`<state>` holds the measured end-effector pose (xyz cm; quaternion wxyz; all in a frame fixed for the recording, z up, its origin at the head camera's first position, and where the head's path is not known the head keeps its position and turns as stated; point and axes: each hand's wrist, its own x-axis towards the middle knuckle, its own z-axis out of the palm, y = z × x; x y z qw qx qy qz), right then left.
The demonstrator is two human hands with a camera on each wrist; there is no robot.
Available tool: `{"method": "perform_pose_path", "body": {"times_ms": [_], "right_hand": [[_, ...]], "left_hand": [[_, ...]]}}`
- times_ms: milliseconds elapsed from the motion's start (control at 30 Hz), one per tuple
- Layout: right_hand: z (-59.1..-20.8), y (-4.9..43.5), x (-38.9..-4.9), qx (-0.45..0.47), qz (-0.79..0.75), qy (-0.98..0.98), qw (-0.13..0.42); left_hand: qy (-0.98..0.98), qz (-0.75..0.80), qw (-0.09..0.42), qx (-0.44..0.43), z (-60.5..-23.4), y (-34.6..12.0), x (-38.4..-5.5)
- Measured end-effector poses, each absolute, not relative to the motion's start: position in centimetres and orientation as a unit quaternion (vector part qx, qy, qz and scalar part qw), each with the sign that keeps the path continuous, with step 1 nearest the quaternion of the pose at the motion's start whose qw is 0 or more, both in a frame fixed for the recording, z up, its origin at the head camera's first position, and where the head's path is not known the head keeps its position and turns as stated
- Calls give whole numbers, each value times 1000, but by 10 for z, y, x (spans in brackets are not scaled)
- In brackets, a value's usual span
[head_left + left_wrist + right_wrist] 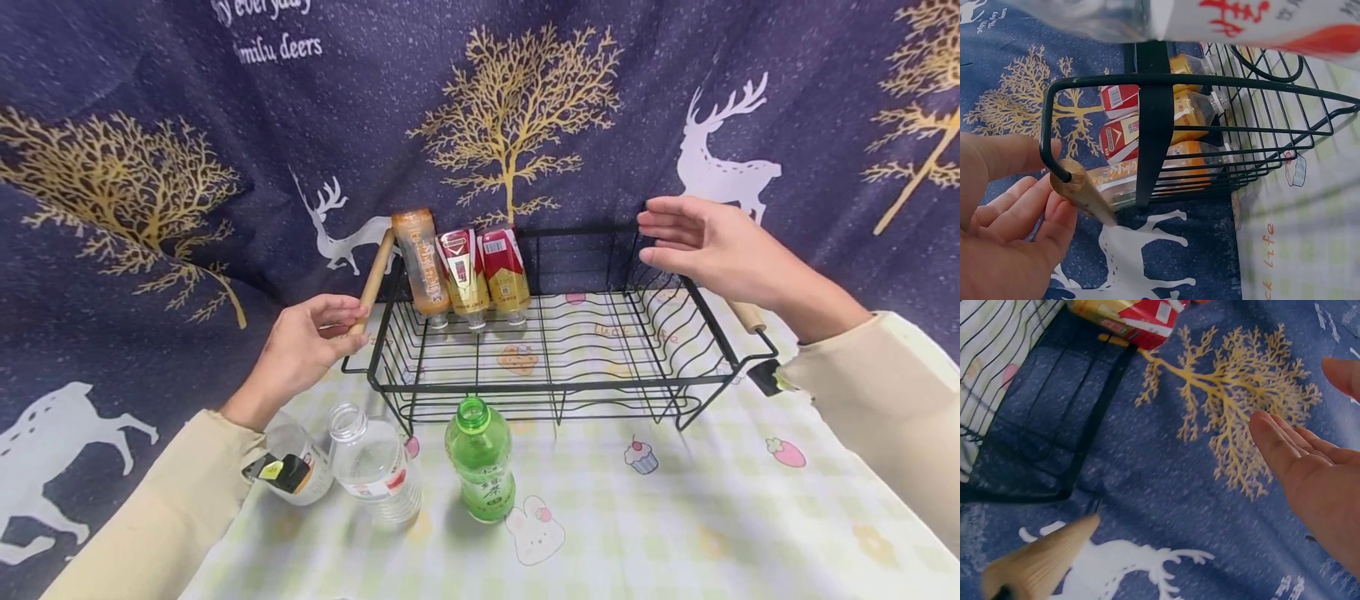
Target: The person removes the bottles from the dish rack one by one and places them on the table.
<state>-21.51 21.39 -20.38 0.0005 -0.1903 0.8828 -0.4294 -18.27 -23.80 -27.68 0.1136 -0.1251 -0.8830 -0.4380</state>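
A black wire dish rack (525, 387) with wooden handles stands on the table. At its left end my left hand (311, 342) pinches the wooden handle (1088, 195), thumb on one side and fingers on the other. My right hand (697, 237) is raised above the right wooden handle (747, 317), fingers extended and holding nothing. Three bottles lean neck-down in the rack's left part: an orange-labelled bottle (422, 262) and two red-and-gold bottles, one in the middle (463, 271) and one on the right (506, 271).
In front of the rack stand an uncapped green bottle (480, 462) and a clear ridged bottle (375, 467). Another clear bottle (311, 475) with a white label is partly hidden by my left forearm. A dark blue cloth (360, 108) with deer and trees hangs behind the rack.
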Motion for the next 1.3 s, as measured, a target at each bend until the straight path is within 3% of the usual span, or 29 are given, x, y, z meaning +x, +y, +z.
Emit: {"method": "perform_pose_path", "body": {"times_ms": [433,1300], "right_hand": [[-187,179,-233,-206,-417,885,5],[-209,153,-288,-169,-429,887,34]], "left_hand": [[-891,-427,111,-111,-279,-239,-182],[-886,-445,103,-85,-281,-238,-185]]}}
